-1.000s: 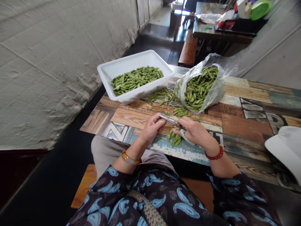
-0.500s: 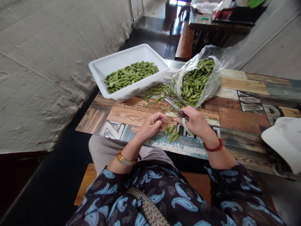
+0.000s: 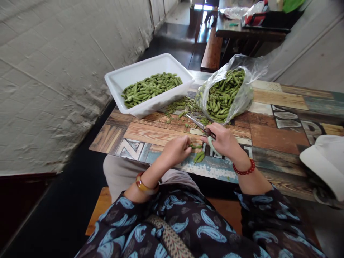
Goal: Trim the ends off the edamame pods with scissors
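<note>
My left hand [image 3: 176,151] is closed low over the table, with its fingertips on a green edamame pod [image 3: 196,146]; part of that pod is hidden by the fingers. Another small group of pods [image 3: 199,157] lies just to its right. In my right hand [image 3: 222,139] is a pair of scissors [image 3: 197,123] with pale green handles, blades pointing up and left. Beyond my hands, trimmings [image 3: 182,104] and loose pods are scattered. A clear plastic bag [image 3: 245,102] full of pods lies open behind the scissors.
A white plastic tub [image 3: 118,86] holding many pods stands at the table's far left. A white cap [image 3: 324,161] sits at the right edge of the patchwork-patterned table [image 3: 279,134]. Behind are a wooden bench [image 3: 212,52] and another table [image 3: 249,33]. A rough wall [image 3: 53,71] runs along the left.
My left hand has lowered and closed over the pods near the table's front edge, covering some of them. My right hand holds the scissors almost still. The view has tilted slightly.
</note>
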### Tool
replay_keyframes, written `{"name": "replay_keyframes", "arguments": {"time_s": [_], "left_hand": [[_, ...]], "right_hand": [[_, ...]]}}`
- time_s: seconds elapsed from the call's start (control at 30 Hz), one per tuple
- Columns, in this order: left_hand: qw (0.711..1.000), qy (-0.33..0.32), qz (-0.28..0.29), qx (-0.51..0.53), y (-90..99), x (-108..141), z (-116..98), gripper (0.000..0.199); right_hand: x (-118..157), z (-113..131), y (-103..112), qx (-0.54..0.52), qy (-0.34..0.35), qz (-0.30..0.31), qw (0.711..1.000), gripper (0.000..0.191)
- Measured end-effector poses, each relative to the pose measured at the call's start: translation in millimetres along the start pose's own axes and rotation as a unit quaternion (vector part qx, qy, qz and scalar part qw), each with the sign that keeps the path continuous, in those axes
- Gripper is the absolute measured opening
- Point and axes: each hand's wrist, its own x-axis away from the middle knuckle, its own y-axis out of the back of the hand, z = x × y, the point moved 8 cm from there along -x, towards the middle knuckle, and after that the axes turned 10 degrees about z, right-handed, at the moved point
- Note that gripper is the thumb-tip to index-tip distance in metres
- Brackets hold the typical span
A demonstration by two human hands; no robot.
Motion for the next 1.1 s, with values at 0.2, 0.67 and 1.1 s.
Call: {"name": "replay_keyframes", "arguments": {"time_s": [0.2,0.67,1.1], "left_hand": [[0.942,-0.029,-0.076,0.326,16.4,-1,21,0.021],[0.827,-0.011,-0.063,0.559,-0.6,-10,31,0.035],[0.849,-0.036,-0.069,0.523,-5.9,-10,34,0.033]], "right_hand": [[0,0,0,-0.004,0.008,-0.009,1.0,0.018],[0,12,-13,0.007,0.012,0.089,0.996,0.029],[0,17,-15,0.002,0.036,0.104,0.994,0.028]]}}
